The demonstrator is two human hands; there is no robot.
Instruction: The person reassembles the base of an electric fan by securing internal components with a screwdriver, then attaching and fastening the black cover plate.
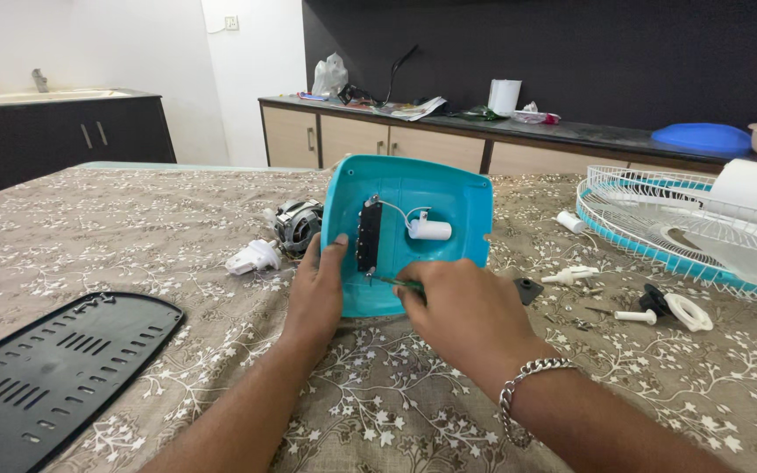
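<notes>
A turquoise plastic fan base housing (431, 188) stands tilted up on the patterned tablecloth, its hollow inside facing me. Inside it are a black switch block (368, 233) and a white cylindrical capacitor (431, 229) joined by thin wires. My left hand (317, 293) grips the housing's left edge, thumb on the rim. My right hand (462, 311), with a silver chain bracelet at the wrist, holds a thin green-handled screwdriver (399, 282) whose tip points at the bottom of the switch block.
A fan motor (295, 225) and a white plastic part (253, 257) lie left of the housing. A black slotted cover plate (54, 368) lies at front left. A white wire fan guard with blade (685, 223), white knobs and small screws (659, 311) lie to the right.
</notes>
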